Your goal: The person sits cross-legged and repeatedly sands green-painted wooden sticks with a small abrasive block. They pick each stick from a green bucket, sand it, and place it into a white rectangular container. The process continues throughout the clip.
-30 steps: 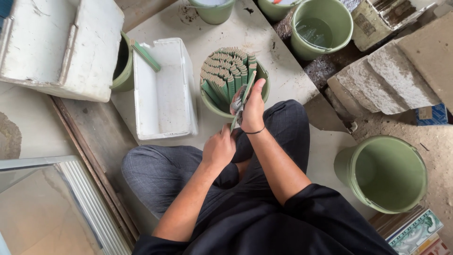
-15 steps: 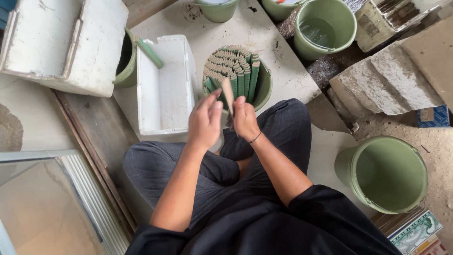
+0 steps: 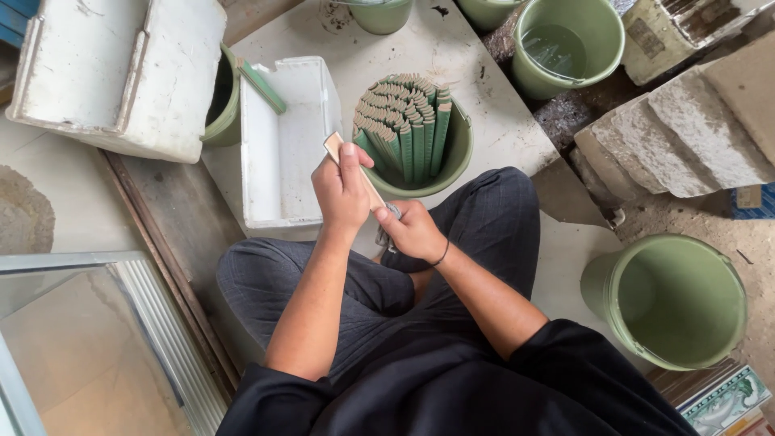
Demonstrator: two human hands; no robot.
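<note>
A narrow tan strip (image 3: 353,167) is gripped in the left hand (image 3: 343,190) and held slanting above the lap, just in front of a green bucket (image 3: 452,161) packed with upright green strips (image 3: 404,125). The right hand (image 3: 413,230) is closed around a grey cloth (image 3: 386,234) at the strip's lower end. A white foam box (image 3: 278,145) is seen just left of the hands.
</note>
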